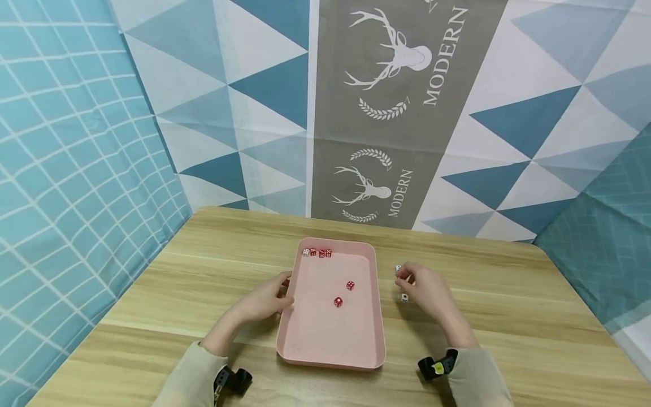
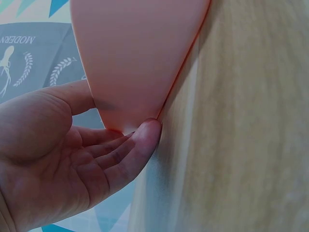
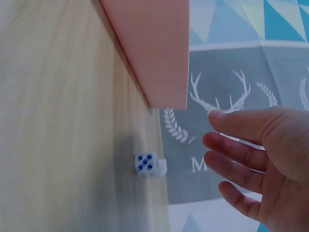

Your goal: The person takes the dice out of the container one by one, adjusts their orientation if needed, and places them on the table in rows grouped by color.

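Observation:
A shallow pink tray (image 1: 333, 345) lies on the table. My left hand (image 1: 267, 297) grips its left wall, thumb at the rim and fingers against the outside; the left wrist view shows fingertips at the tray's lower edge. Along the tray's far left end stand a white die (image 1: 306, 252) and several red dice (image 1: 313, 252) in a row. Two more red dice, one farther back (image 1: 350, 285) and one nearer (image 1: 338, 302), sit mid-tray. Right of the tray, my right hand (image 1: 426, 289) hovers with bent fingers and nothing between them, over white dice (image 3: 146, 164) on the table.
The wooden table (image 1: 534, 322) extends on both sides of the tray. A patterned cloth (image 1: 264, 113) hangs behind its far edge, and a blue checked cloth (image 1: 76, 169) hangs at the left. Each wrist wears a black camera strap (image 1: 438, 366).

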`<state>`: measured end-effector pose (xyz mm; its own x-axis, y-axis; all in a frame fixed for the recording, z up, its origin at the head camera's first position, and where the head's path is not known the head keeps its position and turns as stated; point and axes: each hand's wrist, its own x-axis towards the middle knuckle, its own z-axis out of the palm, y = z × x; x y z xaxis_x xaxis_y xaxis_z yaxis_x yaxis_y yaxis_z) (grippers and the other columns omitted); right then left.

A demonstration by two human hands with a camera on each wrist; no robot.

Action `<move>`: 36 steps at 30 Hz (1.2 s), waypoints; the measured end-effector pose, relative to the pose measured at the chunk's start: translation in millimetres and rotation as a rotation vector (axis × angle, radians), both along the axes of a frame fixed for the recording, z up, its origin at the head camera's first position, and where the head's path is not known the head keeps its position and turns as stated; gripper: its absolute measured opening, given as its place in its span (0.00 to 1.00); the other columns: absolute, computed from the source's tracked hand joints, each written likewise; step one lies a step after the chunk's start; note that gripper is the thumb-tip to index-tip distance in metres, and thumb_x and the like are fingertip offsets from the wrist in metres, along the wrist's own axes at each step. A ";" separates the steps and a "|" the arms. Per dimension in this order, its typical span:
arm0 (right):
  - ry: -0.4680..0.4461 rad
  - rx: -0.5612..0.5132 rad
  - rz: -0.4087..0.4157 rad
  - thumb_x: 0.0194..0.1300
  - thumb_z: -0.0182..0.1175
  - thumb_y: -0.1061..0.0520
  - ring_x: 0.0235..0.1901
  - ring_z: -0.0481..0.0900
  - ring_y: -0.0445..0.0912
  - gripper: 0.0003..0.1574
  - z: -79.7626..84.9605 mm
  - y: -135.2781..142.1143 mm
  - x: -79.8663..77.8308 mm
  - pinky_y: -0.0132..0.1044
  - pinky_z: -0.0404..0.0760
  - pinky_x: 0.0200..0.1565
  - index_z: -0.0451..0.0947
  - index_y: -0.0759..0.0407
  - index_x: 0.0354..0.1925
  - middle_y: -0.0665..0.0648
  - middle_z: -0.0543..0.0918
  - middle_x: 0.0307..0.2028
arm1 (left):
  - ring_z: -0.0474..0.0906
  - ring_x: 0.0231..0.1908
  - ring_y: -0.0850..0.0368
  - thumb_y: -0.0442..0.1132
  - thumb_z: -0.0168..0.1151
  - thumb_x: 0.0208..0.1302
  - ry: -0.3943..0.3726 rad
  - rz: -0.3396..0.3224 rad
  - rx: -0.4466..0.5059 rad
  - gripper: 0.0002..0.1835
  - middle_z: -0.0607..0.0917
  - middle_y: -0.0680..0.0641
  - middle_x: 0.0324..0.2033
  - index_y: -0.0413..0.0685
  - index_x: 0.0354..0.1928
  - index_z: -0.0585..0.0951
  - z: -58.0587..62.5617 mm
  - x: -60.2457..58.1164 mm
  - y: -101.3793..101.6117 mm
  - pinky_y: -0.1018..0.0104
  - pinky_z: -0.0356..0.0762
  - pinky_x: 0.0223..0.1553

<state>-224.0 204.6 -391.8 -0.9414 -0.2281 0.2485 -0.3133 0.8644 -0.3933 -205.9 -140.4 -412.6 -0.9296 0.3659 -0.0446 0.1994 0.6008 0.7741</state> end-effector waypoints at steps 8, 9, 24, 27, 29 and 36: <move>0.153 0.048 0.121 0.55 0.62 0.56 0.27 0.77 0.40 0.08 6.0 -30.1 -3.1 0.34 0.73 0.30 0.80 0.55 0.36 0.46 0.80 0.26 | 0.75 0.38 0.55 0.34 0.55 0.59 0.006 -0.003 -0.002 0.30 0.79 0.41 0.43 0.37 0.64 0.61 -0.8 0.0 -0.3 0.66 0.75 0.31; 0.164 0.055 0.131 0.55 0.62 0.56 0.27 0.77 0.40 0.10 5.3 -34.0 -3.0 0.34 0.73 0.31 0.80 0.55 0.38 0.46 0.80 0.26 | 0.75 0.38 0.55 0.34 0.56 0.59 0.008 -0.003 -0.003 0.30 0.79 0.41 0.43 0.37 0.64 0.61 -0.6 0.1 -0.6 0.66 0.75 0.31; 0.275 0.263 0.375 0.54 0.62 0.53 0.41 0.77 0.43 0.09 -10.0 -70.7 3.3 0.46 0.70 0.46 0.80 0.47 0.38 0.46 0.81 0.36 | 0.74 0.37 0.55 0.34 0.55 0.60 0.009 -0.012 0.002 0.30 0.78 0.41 0.44 0.37 0.64 0.61 -0.1 -0.3 -0.4 0.66 0.74 0.29; 0.264 0.285 0.407 0.55 0.62 0.51 0.42 0.77 0.43 0.10 -11.9 -75.7 3.8 0.45 0.70 0.48 0.80 0.47 0.39 0.45 0.81 0.37 | 0.75 0.36 0.55 0.33 0.55 0.59 0.005 -0.015 0.006 0.30 0.78 0.41 0.43 0.37 0.64 0.61 0.1 -0.2 -0.4 0.66 0.74 0.28; 0.243 0.294 0.431 0.56 0.61 0.51 0.43 0.77 0.43 0.11 -13.3 -78.6 3.8 0.45 0.70 0.49 0.80 0.48 0.40 0.46 0.81 0.38 | 0.75 0.36 0.55 0.33 0.55 0.59 0.004 -0.016 0.007 0.30 0.78 0.41 0.44 0.37 0.64 0.61 0.3 0.1 -0.4 0.66 0.74 0.28; 0.211 0.317 0.519 0.55 0.62 0.49 0.42 0.76 0.42 0.14 -16.3 -83.9 2.9 0.43 0.70 0.48 0.80 0.48 0.42 0.45 0.79 0.38 | 0.75 0.36 0.56 0.33 0.55 0.60 0.003 -0.018 0.010 0.30 0.78 0.41 0.44 0.37 0.64 0.60 -0.2 0.1 -0.5 0.66 0.74 0.28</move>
<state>-221.0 120.7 -408.1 -0.6271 -0.7336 0.2620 -0.7648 0.6437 -0.0282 -205.8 -140.9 -412.8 -0.9229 0.3833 -0.0381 0.2126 0.5893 0.7794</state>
